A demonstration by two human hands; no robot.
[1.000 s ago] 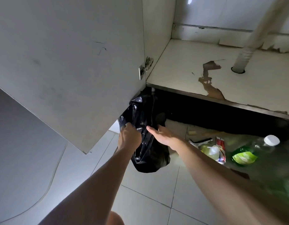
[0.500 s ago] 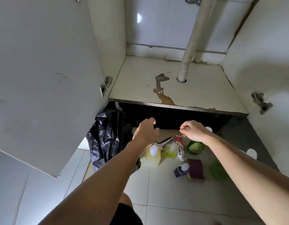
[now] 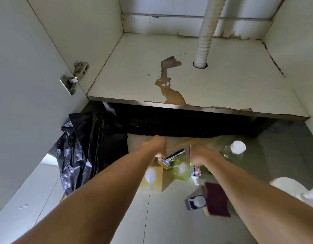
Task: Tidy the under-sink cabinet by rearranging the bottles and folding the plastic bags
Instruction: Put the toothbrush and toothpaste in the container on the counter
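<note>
Head view: nearest us, a maroon sponge (image 3: 216, 201) and pump bottles (image 3: 151, 178) on the floor tiles (image 3: 169, 222). Beyond, our left hand (image 3: 156, 144) and right hand (image 3: 200, 154) reach low, blurred; we cannot tell their grip. Black plastic bag (image 3: 78, 152) slumps left, below the bare cabinet shelf (image 3: 134, 81).

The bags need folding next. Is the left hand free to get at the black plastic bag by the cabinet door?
Probably yes. The black plastic bag lies to the left of the left hand, with only bare floor between them. Whether that hand holds anything is blurred.
</note>
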